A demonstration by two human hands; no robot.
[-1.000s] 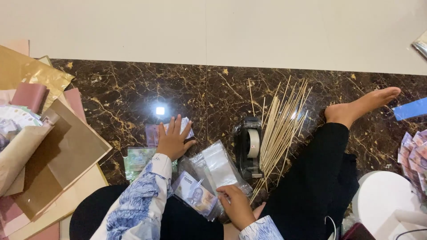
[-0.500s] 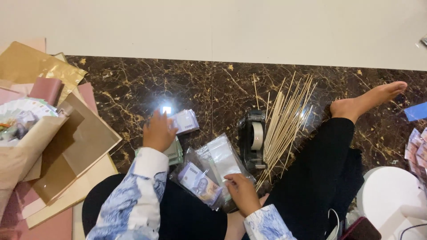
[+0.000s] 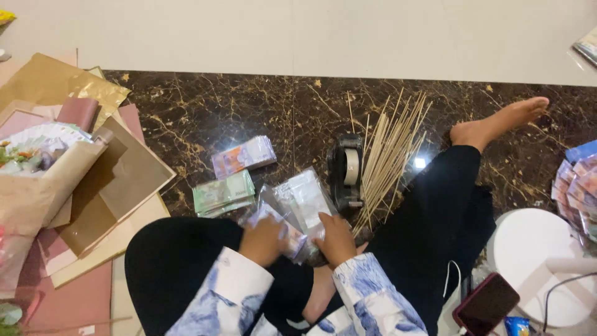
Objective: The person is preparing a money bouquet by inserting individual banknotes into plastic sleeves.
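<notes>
Both our hands, left hand (image 3: 264, 239) and right hand (image 3: 334, 239), grip clear sleeved banknotes (image 3: 298, 208) at lower centre; two note stacks (image 3: 233, 177) lie just above-left.

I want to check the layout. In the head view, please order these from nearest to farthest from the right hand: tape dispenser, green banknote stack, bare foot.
From the right hand:
1. Tape dispenser, just above it.
2. Green banknote stack, off to the left.
3. Bare foot, far upper right.

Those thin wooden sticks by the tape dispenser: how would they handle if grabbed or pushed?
The wooden sticks look thin and long, so probably light and easily snapped. They lie loose and fanned out on the glossy marble floor, so a push would likely scatter or roll them. Picking up one alone may be fiddly.
</notes>
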